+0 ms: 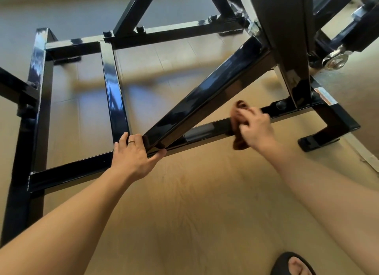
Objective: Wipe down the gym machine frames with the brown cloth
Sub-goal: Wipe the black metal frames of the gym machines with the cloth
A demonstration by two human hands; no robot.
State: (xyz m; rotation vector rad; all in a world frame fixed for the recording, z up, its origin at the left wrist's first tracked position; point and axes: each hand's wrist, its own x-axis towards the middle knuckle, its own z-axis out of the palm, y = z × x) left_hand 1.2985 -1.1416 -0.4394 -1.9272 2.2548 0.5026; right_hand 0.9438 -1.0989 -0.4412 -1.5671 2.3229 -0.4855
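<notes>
Two bare arms reach forward over a smooth, pale wooden floor [184, 203] toward a big black gym machine frame [114, 94]. The frame is made of shiny, square metal bars that catch the light like a mirror. On the far left a long bar [39, 86] runs away from the person, and short bars cross it to make box shapes. Round black bolts [140, 28] sit on the far cross bar. The left hand [135, 153] lies flat with straight, spread fingers, and it rests on the low end of a slanted bar [205, 94]. A thin ring [131, 141] is on one finger. The slanted bar climbs from low on the left to high on the right, where it meets a thick upright post [287, 49]. Under it, a low front bar [207, 131] runs along the floor from left to right, rising a little toward the right. The right hand [254, 129] is curled around the brown cloth [239, 131] and presses it on that low bar. The cloth is soft and bunched up, and it folds over the bar, with one end above and one end hanging below. Farther right, a round silver metal part [334, 61] shines, and a small sticker [325, 97] sits on the post's base. A black foot [320, 140] of the frame rests flat on the floor. At the bottom right, toes in a black sandal [291, 263] show.
</notes>
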